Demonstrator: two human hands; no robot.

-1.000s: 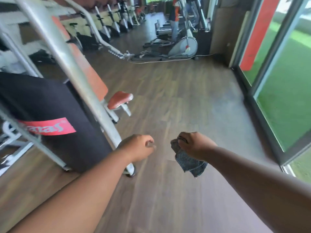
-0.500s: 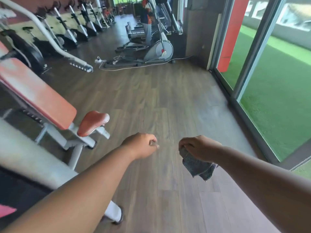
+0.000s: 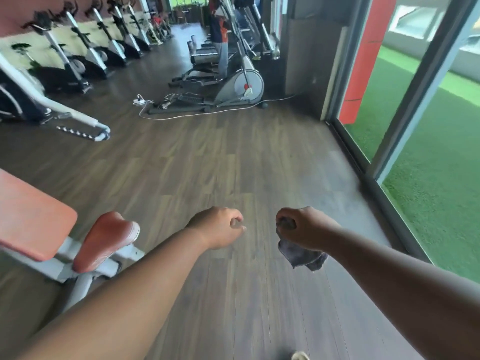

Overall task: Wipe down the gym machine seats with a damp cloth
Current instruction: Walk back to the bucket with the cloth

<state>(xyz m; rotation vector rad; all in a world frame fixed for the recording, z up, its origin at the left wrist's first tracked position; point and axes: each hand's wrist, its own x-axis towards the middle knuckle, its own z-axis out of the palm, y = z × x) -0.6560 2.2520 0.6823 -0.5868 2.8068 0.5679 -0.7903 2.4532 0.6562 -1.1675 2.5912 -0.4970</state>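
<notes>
My right hand (image 3: pixel 305 228) grips a grey cloth (image 3: pixel 301 255) that hangs bunched below the fist, above the wooden floor. To its left my left hand (image 3: pixel 220 227) is held out with loosely curled fingers and holds nothing. At the lower left stands a bench with an orange back pad (image 3: pixel 31 216) and a small orange seat pad (image 3: pixel 106 240) on a white frame. Both hands are to the right of the seat pad and apart from it.
A row of exercise bikes (image 3: pixel 85 55) lines the far left wall. An elliptical trainer (image 3: pixel 233 87) with a cable on the floor (image 3: pixel 197 114) stands ahead, a person (image 3: pixel 220 40) behind it. Glass doors (image 3: pixel 405 120) with green turf outside run along the right.
The view has swung right and forward: the black machine and grey bar have left the frame, and the orange bench has slid to the lower left. My hands keep their hold and spacing.
</notes>
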